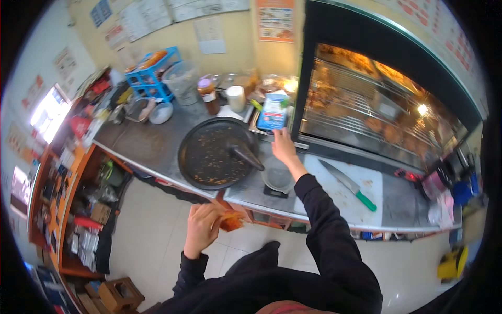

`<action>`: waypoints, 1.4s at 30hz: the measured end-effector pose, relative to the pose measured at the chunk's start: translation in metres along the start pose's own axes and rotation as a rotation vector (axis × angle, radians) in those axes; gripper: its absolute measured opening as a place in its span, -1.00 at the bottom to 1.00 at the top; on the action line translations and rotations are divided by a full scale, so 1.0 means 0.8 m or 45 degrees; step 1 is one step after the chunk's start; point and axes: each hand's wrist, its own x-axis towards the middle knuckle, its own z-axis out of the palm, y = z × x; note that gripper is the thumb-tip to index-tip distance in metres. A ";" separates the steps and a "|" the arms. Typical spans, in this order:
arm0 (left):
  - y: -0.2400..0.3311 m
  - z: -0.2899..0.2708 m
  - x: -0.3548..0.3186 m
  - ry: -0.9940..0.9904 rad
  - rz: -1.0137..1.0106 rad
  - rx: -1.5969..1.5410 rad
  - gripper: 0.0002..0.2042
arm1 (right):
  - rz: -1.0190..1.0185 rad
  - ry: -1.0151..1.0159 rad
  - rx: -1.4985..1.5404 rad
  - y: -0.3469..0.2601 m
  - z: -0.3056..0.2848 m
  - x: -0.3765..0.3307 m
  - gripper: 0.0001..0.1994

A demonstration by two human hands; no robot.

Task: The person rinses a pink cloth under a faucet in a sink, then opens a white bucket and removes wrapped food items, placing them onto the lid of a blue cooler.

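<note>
Grey metal countertop (141,132) curves across the room, its pale front edge dividing the cooking things from the tiled floor (151,225). Black and round, a shallow mortar (206,149) sits near that edge, a dark pestle (246,155) lying over its right rim; a stretch of countertop shows to its left. Further right, a white cutting board (319,175) carries a green-handled knife (347,182), just below the lit display cabinet (340,27), and a small round bowl (277,180) takes up part of the gap between mortar and board.

The person's right arm reaches out over the counter, back of the right hand (285,147) upward, fingertips at the near edge of a blue-and-white packet (274,112); I can't tell whether they grip it or only touch it. The left hand (203,226) is just in front of the counter, thumb and fingers pinched together on an orange-red piece of food (231,221).

Printing shows on the packet and an orange-edged poster (275,22), too blurred for me to read
</note>
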 end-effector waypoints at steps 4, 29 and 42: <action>0.010 -0.023 -0.071 0.031 -0.350 0.093 -0.87 | -0.196 -0.156 -0.484 0.012 0.050 0.025 -0.77; 0.285 0.260 0.222 -0.298 0.900 -0.480 -0.82 | 0.589 0.786 0.048 0.177 -0.533 -0.489 -0.83; 0.746 0.526 0.237 -0.615 1.070 -1.044 -0.88 | 1.172 1.407 -0.213 0.411 -0.705 -0.795 -0.85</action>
